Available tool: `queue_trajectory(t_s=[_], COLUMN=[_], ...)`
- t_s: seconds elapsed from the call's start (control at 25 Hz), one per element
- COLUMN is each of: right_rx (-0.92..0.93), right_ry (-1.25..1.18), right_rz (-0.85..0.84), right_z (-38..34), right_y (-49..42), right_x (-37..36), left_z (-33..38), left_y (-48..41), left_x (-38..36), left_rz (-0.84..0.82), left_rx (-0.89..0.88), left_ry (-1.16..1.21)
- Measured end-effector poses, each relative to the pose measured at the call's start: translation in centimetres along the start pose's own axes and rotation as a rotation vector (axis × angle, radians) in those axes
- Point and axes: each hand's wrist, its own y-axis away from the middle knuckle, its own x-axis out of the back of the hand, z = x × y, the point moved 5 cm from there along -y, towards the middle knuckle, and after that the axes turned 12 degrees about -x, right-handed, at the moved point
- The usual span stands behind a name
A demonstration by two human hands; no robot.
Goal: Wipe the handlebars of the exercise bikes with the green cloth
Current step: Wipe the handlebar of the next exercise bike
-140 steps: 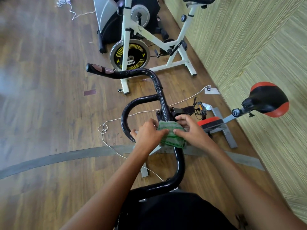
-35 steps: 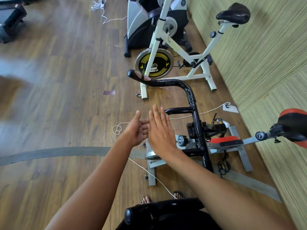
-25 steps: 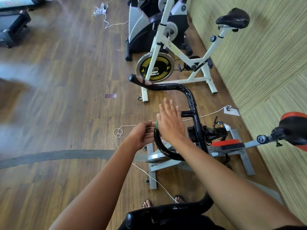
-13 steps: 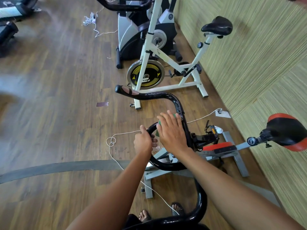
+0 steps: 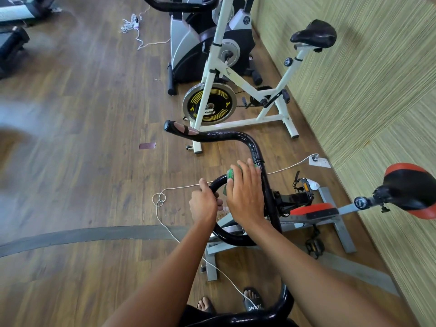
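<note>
Both grips have come down from mid-air, where they met palm to palm a moment ago, onto the inner loop [image 5: 231, 238] of the black handlebar [image 5: 236, 136]. My left grip [image 5: 204, 204] is clenched round the loop's left curve; I take that as bracing, so the bar does not turn under the rubbing. My right grip [image 5: 245, 194] lies over the green cloth [image 5: 230, 174] with its fingers bent down across it, clamping it onto the top of the loop just beside the centre stem [image 5: 267, 185]. Only a bunched edge of cloth shows past the fingertips, so most of it is wrapped against the tube, where it can drag along the curve. I judge the loop to be the part being wiped now. The far horn [image 5: 181, 129] and the white exercise bike [image 5: 213, 64] behind it are yet to be wiped.
</note>
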Motion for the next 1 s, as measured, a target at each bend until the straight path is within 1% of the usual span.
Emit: queue_trajectory(t_s=[0.08,0.2,0.32,0.44,0.56,0.6,0.68,0.72,0.84,0.88,0.96,1.0], right_rx=[0.014,0.082,0.057,0.126,-0.026,-0.029,0.073,0.084,-0.065,-0.044,0.077,0.094], right_ry=[-0.028,-0.026,-0.027,0.003,0.006,0.011,0.032,0.047,0.065,0.070,0.059,0.052], right_rz=[0.021,0.026,0.004,0.004,0.019,0.020,0.001,-0.012,-0.019,-0.026,-0.056,-0.073], right_z=[-0.6,-0.2,-0.2,-0.5,-0.2,-0.5,-0.9,-0.6,0.4,0.0,-0.5,-0.1], right_y=[0.0,-0.5,-0.7,-0.4,-1.0,-0.9,-0.3,-0.4,-1.3,-1.2,-0.9,-1.3], right_x=[-0.4,-0.7,-0.8,-0.9,-0.4,-0.4,-0.6,-0.6,-0.3,-0.5,-0.7,-0.5], left_z=[-0.1,-0.2,-0.1,-0.2,0.1,0.1,-0.2,0.0,0.2,0.2,0.2,0.1], left_y=[0.0,0.0,0.0,-0.1,0.2,0.1,0.0,0.2,0.1,0.2,0.2,0.1], left_x=[0.1,0.1,0.0,0.0,-0.1,0.0,0.0,0.1,0.0,0.0,0.1,0.0], left_rz=[0.010,0.006,0.005,0.030,-0.008,0.005,0.023,0.013,-0.023,-0.020,-0.009,-0.008], left_rx=[0.007,0.001,0.004,-0.004,-0.001,-0.006,0.003,0.008,-0.010,-0.018,-0.026,-0.026], left_ry=[-0.021,-0.016,0.003,-0.019,-0.017,-0.030,-0.038,-0.033,-0.022,-0.037,-0.040,-0.036])
